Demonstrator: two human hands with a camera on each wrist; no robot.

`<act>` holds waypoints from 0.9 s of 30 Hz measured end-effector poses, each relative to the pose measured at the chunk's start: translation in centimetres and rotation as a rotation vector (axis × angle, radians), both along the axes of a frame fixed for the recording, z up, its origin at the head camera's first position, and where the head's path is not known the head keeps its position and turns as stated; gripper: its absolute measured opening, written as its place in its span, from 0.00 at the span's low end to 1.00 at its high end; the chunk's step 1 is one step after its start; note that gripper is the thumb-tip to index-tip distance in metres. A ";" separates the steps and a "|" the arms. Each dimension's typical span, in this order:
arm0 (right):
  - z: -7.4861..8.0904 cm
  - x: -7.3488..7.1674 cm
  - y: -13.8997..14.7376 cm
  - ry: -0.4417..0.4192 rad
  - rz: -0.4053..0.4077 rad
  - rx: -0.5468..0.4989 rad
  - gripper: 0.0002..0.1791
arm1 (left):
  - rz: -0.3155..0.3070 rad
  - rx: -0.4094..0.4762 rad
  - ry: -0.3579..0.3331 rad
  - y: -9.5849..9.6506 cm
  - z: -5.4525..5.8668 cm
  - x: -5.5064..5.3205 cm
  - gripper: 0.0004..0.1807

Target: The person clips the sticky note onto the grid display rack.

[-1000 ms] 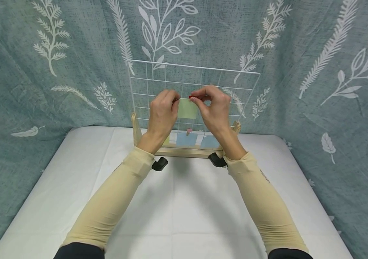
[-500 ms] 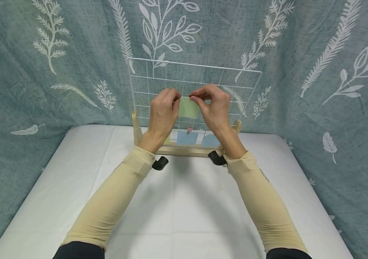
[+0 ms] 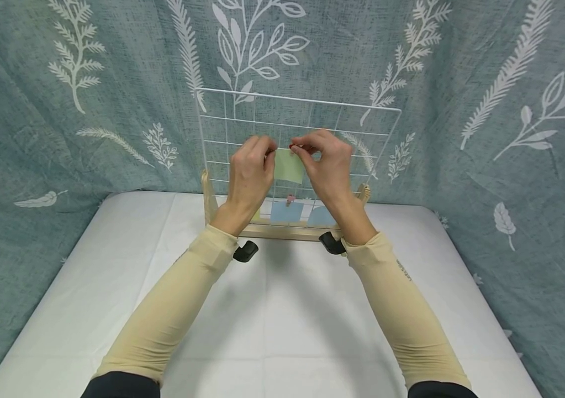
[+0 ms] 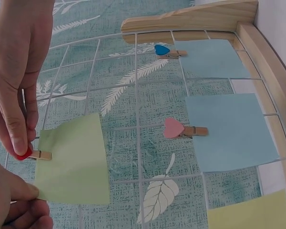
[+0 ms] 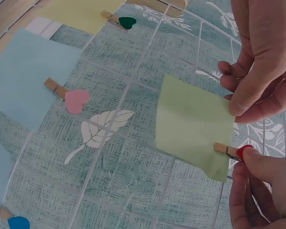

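Observation:
In the head view a light green paper note [image 3: 288, 166] is held against a white wire grid [image 3: 297, 100]. My left hand [image 3: 252, 171] pinches the note's upper left corner between thumb and fingers. At its upper edge, my right hand [image 3: 331, 166] pinches a small wooden clothespin [image 5: 223, 149] by its end with a red heart [image 5: 244, 152]. The clothespin's tip overlaps the note in both wrist views. Whether it also grips a grid wire cannot be made out. Lower on the grid hang blue notes [image 4: 233, 133], one under a pink-heart clothespin [image 4: 188, 130].
A wooden base [image 3: 282, 233] carries the grid on a white-covered table [image 3: 262, 309]. A blue-heart clothespin [image 4: 169, 53] holds another blue note. A green-heart clothespin [image 5: 120, 20] is on a yellow note [image 5: 86, 13]. Leaf-patterned curtain [image 3: 133, 66] hangs behind.

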State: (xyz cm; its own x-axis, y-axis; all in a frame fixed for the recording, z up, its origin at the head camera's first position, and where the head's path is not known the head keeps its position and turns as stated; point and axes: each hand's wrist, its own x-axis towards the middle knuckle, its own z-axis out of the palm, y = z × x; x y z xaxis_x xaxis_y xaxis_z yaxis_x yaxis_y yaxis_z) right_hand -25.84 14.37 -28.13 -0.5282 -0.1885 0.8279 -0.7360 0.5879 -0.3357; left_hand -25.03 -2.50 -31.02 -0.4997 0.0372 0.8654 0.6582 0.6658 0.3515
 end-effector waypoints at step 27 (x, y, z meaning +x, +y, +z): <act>-1.4 0.7 1.1 0.035 0.013 0.006 0.14 | 0.032 0.016 -0.026 0.0 -0.3 0.2 0.04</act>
State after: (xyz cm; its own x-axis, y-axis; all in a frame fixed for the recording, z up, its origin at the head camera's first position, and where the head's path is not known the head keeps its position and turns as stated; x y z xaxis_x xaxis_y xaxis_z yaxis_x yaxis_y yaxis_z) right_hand -25.10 15.48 -29.52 -0.4965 -0.2004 0.8446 -0.7546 0.5805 -0.3059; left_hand -24.85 -2.47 -31.37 -0.5224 0.0075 0.8527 0.6274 0.6806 0.3784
